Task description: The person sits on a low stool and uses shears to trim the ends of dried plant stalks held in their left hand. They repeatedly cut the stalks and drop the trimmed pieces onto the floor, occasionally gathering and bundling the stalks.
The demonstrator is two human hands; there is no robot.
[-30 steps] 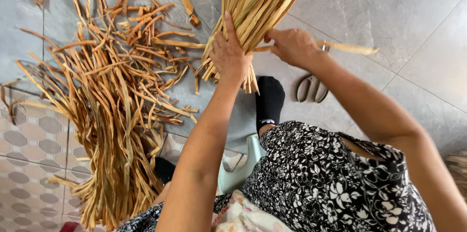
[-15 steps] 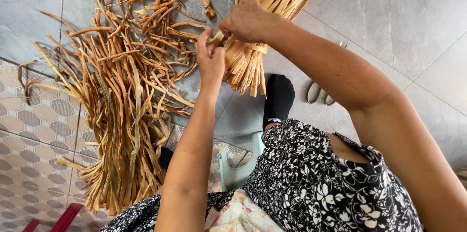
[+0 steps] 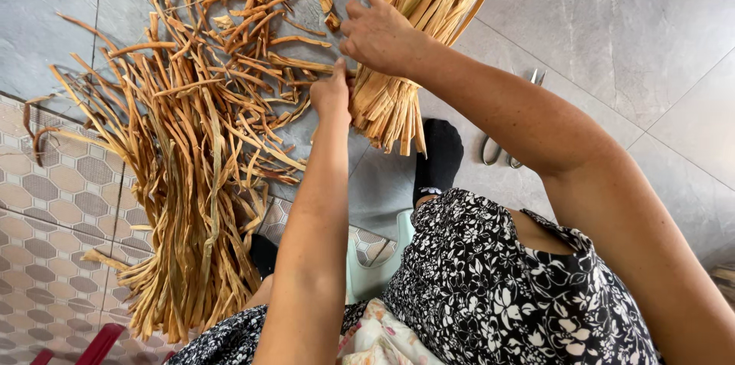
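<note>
- Bundled dried strips [image 3: 417,36], a tan sheaf with its long axis running up and away from the person, stand just ahead of both hands over the grey tiled floor [image 3: 628,43]
- Loose strips [image 3: 191,166] sprawl to the left
- Right hand [image 3: 379,32] half-closed around the sheaf
- Left hand [image 3: 331,93] pinching its lower edge
- Scissors [image 3: 509,135] lie nearby

Right hand [image 3: 379,32] crossed leftward over the bundle [image 3: 417,36], seemingly.
</note>
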